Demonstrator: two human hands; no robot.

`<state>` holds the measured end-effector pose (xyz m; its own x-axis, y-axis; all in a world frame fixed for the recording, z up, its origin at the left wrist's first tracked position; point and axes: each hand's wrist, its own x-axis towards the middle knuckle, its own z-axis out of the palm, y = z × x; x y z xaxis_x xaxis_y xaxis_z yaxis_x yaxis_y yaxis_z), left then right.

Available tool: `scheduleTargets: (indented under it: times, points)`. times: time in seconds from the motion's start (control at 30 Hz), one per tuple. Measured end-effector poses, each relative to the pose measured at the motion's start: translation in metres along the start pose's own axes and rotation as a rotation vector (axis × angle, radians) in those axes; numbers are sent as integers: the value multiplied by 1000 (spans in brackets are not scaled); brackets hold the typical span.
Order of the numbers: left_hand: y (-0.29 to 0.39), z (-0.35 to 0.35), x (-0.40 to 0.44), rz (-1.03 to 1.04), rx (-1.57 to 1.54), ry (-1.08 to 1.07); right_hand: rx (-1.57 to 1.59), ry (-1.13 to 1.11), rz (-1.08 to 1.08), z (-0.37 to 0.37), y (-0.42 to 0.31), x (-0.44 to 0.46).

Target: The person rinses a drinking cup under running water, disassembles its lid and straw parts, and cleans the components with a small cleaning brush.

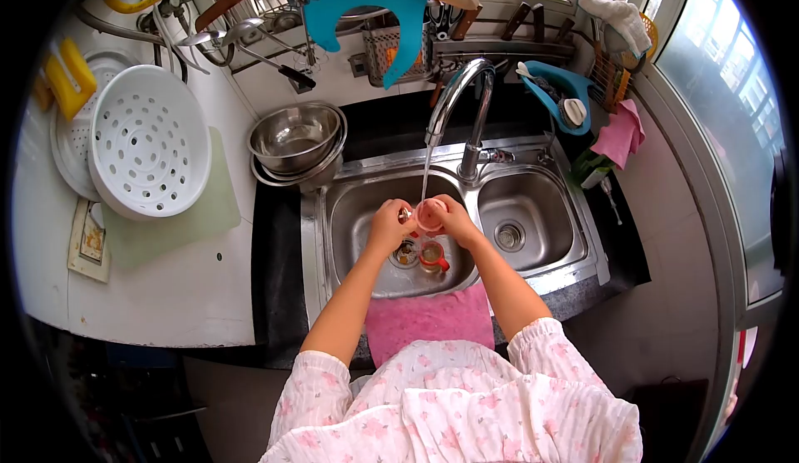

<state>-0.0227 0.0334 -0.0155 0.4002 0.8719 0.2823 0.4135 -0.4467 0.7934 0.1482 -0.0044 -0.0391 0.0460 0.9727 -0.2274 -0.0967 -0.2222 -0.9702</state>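
Over the left sink basin (345, 213), both my hands are close together under the running tap (454, 88). My right hand (455, 220) grips a small round pink cup-like piece (430, 214), its opening facing up toward the camera, with water falling on it. My left hand (389, 228) is closed beside it, fingers curled round something small with a shiny bit showing; its kind cannot be made out. Below my hands, a small red cup with a handle (433, 255) sits in the basin near the drain (405, 252).
A second basin (545, 205) lies to the right. Stacked steel bowls (295, 138) stand at the back left, and a white colander (150, 142) leans farther left. A pink cloth (429, 317) hangs over the front edge. A blue caddy (558, 97) is at the back right.
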Motion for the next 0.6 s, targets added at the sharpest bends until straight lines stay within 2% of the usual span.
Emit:
scheduleTargets:
  times: [0.03, 0.1, 0.17, 0.2, 0.23, 0.3, 0.4, 0.6]
  points:
    - [-2, 0, -1, -25, -27, -4, 1, -3, -1, 1, -4, -2]
    - [-11, 3, -3, -68, 7, -38, 177, 8, 151, 4, -10, -4]
    - [-20, 9, -2, -544, -694, -156, 225, -6, 147, 5, -9, -1]
    - [-12, 5, -1, -638, -794, -184, 274, -16, 145, 5, -10, 0]
    - [-8, 2, -2, -636, -792, -180, 274, -20, 143, 5, -11, 0]
    - [-5, -3, -4, -708, -1062, -144, 310, -46, 104, 4, -13, -2]
    - [-8, -6, -4, -722, -1195, -169, 369, -84, 101, 3, -17, -1]
    - [3, -7, -6, -735, -1201, -179, 261, -12, 47, 8, -18, -2]
